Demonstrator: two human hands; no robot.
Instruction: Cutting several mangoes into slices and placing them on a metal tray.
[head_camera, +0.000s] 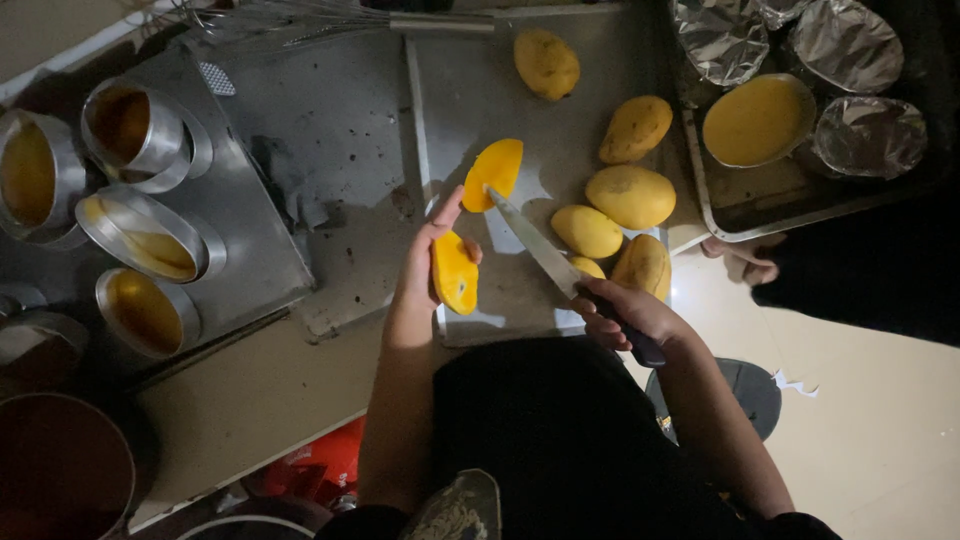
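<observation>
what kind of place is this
Probably a kitchen making desserts in batches, though dimly lit. Whole mangoes lie on a metal tray, round tins hold yellow filling, and foil-covered tins sit by. The right hand holds a knife.

floor (880, 420): pale, everything sits on it
flat metal tray (470, 90): middle, whole mangoes (630, 195) on it
foil tray (790, 195): right of flat tray
steel bowls (140, 235): left of it

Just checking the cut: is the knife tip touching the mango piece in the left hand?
No, the knife tip meets the slice on the tray; the left hand holds another piece.
</observation>
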